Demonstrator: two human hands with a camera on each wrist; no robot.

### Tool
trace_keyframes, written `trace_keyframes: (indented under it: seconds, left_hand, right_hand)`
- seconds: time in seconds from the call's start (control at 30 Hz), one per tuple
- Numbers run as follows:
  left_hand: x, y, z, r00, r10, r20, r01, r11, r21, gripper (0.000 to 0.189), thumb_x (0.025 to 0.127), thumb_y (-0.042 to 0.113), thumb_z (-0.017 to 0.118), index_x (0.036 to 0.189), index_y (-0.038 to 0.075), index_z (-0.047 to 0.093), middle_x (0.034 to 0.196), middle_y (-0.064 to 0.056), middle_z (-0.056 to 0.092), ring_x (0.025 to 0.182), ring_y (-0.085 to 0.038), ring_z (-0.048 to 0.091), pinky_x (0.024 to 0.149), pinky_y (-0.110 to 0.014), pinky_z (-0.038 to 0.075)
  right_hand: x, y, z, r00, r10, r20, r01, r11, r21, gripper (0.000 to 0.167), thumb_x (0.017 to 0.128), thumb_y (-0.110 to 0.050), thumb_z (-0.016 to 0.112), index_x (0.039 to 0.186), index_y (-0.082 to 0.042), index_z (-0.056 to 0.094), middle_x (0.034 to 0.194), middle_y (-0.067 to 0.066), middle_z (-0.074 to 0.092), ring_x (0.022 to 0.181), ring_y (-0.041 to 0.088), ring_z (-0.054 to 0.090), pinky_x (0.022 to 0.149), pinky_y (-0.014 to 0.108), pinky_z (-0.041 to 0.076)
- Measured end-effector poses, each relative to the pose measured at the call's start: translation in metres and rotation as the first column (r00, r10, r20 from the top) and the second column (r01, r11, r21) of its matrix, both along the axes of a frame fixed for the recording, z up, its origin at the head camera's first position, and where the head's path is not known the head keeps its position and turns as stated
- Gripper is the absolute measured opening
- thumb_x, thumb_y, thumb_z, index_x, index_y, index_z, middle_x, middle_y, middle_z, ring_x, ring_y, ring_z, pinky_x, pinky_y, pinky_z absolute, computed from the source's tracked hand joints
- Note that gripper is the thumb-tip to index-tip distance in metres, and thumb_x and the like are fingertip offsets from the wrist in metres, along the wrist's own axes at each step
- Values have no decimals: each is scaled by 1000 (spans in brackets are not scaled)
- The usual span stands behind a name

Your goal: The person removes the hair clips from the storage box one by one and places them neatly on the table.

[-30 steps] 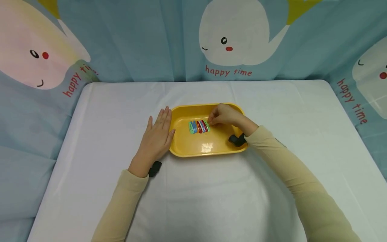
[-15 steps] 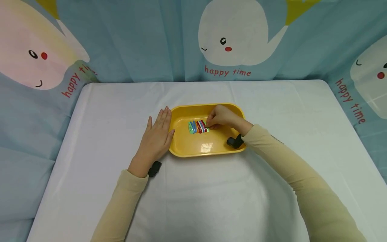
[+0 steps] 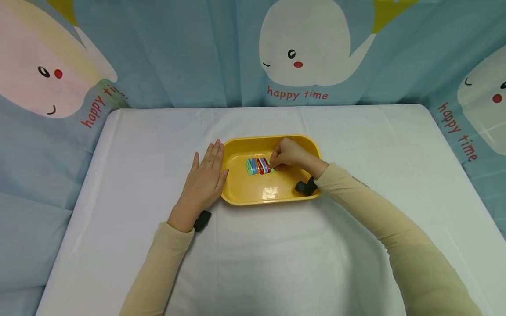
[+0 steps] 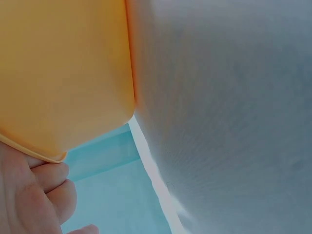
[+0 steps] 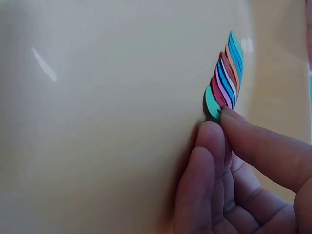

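Observation:
A row of thin coloured loops that look like paper clips lies side by side on the floor of the yellow tray; green, blue, orange, red and white ones show. My right hand reaches over the tray and pinches the green paper clip at the row's right end between thumb and fingertips. Part of that clip is hidden by the fingers. My left hand lies flat with straight fingers against the tray's left rim. In the left wrist view, its fingers touch the outside of the rim.
The tray stands on a table with a white cloth. A blue curtain with whale prints hangs behind and beside the table. A black wrist camera hangs over the tray's right front corner; another sits under the left wrist.
My right hand has shifted slightly left and toward me, to the row's right end, its fingertips now covering part of the green clip. My left hand has stayed at the rim.

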State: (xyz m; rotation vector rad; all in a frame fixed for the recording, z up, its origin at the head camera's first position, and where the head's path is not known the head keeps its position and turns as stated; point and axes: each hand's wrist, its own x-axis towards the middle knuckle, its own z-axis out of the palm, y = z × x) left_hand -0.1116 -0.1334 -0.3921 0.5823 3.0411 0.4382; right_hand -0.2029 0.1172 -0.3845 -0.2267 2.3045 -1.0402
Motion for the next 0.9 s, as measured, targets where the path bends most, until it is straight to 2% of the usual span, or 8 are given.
trace_keyframes:
  seconds: [0.33,0.7,0.9]
  left_hand:
    - [0,0,1,1000,-5,-6,5,1000,0,62,102,31,30,150,0,8,157,-10,3,144,-24,2,113,-53,5]
    - [1,-1,0,1000,-4,-10,4,1000,11,62,102,31,30,150,0,8,157,-10,3,144,-23,1,113,-53,4]
    - [0,-1,0,1000,-6,-9,6,1000,14,62,102,32,30,151,0,7,157,-10,3,144,-23,1,113,-53,4]
  right_hand:
    - [2,3,4,998,-34,59,35,999,-15,8,82,1,69,80,9,67,67,9,65,56,13,61,59,27,55]
    - [2,9,6,997,4,77,-4,1000,-6,10,85,-1,66,83,9,66,69,9,62,56,15,60,59,25,55]
    - [5,12,12,995,3,101,-1,1000,-22,11,87,-1,64,88,10,66,72,9,62,60,15,60,63,28,55]
